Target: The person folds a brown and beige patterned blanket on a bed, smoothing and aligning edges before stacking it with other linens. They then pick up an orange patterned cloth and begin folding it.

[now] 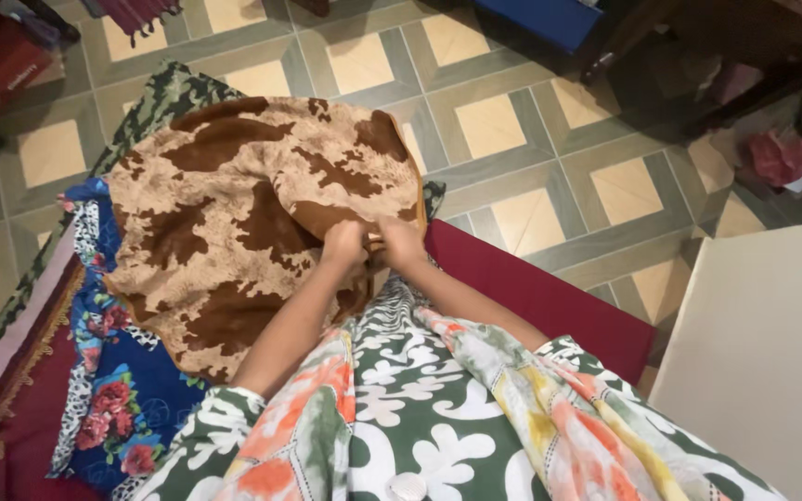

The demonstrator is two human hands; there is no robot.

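Observation:
A tan cloth with dark brown patches lies spread over a pile of fabrics on the floor. My left hand and my right hand meet at its near right edge, both pinching the cloth's folded hem, fingers closed on it. My sleeves are patterned in green, white and orange. Under the tan cloth sits a blue cloth with red flowers.
A dark red mat lies under my right arm. A maroon fringed cloth is at the left. A white flat surface stands at the right. The tiled floor stretches beyond, with dark furniture and a pink bundle at the top right.

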